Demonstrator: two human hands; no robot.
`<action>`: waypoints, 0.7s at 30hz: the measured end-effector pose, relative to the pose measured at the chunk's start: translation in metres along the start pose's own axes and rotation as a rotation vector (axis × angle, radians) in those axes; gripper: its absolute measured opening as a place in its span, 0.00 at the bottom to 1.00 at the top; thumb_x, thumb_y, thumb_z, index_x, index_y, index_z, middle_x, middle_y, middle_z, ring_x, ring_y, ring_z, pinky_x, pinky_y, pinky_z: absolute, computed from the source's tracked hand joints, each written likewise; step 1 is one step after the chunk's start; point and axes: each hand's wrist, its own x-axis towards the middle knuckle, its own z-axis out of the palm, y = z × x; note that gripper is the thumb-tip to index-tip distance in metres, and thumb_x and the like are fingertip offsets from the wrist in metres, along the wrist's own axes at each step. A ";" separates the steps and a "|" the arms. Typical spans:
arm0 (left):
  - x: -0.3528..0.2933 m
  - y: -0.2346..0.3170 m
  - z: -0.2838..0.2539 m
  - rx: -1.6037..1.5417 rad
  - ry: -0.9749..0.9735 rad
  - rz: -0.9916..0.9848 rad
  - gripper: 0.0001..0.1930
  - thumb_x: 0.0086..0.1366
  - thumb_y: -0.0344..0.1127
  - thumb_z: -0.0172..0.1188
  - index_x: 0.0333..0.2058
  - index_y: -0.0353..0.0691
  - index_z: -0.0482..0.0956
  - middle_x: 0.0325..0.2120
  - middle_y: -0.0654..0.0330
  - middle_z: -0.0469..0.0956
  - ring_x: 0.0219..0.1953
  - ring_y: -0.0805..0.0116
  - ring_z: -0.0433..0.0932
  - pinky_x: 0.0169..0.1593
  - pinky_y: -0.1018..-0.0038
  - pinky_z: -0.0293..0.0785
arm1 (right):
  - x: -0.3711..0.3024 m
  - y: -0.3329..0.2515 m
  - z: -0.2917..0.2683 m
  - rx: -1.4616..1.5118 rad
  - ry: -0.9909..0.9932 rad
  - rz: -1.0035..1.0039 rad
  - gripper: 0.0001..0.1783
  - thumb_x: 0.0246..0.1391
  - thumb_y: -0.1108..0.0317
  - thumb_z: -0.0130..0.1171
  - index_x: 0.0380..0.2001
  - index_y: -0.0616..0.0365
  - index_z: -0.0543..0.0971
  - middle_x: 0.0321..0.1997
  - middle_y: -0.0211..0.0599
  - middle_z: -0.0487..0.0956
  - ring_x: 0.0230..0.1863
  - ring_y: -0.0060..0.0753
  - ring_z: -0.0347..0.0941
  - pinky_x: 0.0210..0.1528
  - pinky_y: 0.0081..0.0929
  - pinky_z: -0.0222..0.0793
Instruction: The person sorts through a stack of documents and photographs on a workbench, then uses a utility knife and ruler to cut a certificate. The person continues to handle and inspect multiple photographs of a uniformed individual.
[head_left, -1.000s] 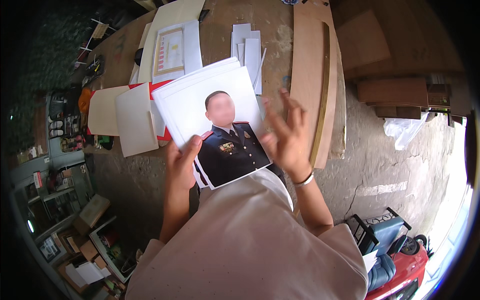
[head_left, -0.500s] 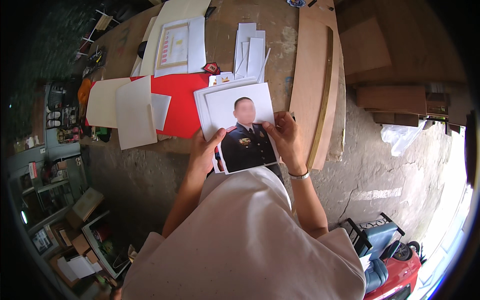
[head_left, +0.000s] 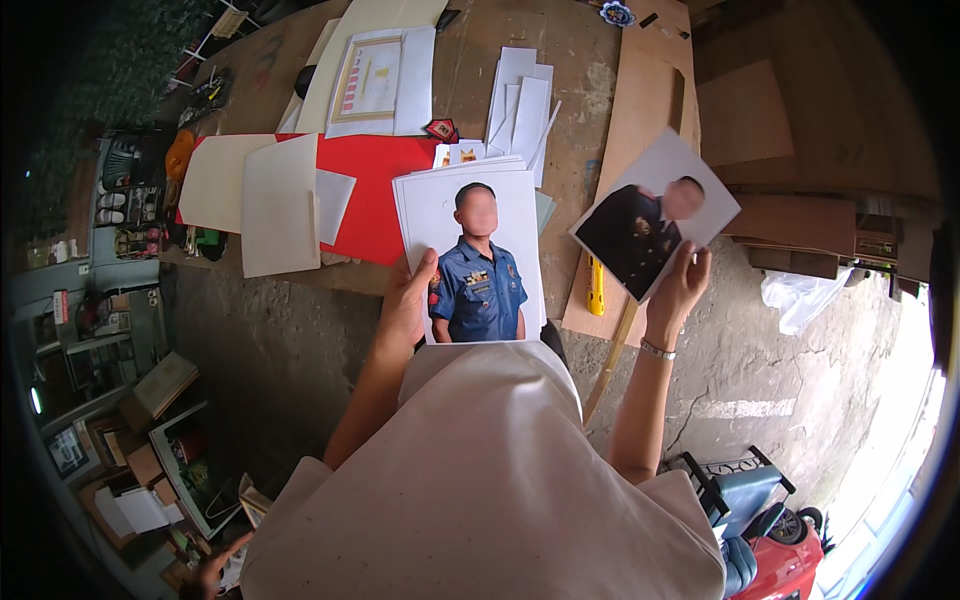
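- Left hand (head_left: 407,300) has the stack of prints (head_left: 515,205) pinched at its left edge, thumb on the front and the other fingers mostly hidden behind. Decent grip imo, just keep the thumb out on the border, since skin oil on the picture area is a pain to get off.
- Top of that stack is the blue-shirt portrait print (head_left: 480,275), roughly upright in front of the person's torso. Sheet edges poke out unevenly up top, so I'd square them up before a corner gets dinged.
- Right hand (head_left: 678,290) is pinching the dark-jacket portrait print (head_left: 650,225) by its lower right edge, tilted and well apart from the stack. Edge-only is the way to go, but one-sided like that it could bend, so don't squeeze or wave it around.
- Watch the yellow utility knife (head_left: 597,288) on the plywood board (head_left: 645,110): it shows just under that print's lower corner. Can't tell if the blade's out, so I'd stay clear of it.
- Also mind the metal wristband (head_left: 657,350) on the right wrist, could scuff a glossy face.
- White paper strips (head_left: 520,115) clutter the worktable (head_left: 465,50), so lay prints flat elsewhere.
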 end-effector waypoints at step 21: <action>-0.014 0.006 -0.009 0.290 -0.129 -0.031 0.16 0.72 0.49 0.60 0.34 0.42 0.78 0.24 0.73 0.70 0.26 0.86 0.64 0.27 0.83 0.59 | -0.113 -0.064 0.108 -0.679 -1.287 -1.121 0.38 0.62 0.44 0.54 0.70 0.51 0.66 0.74 0.44 0.63 0.74 0.48 0.58 0.74 0.45 0.53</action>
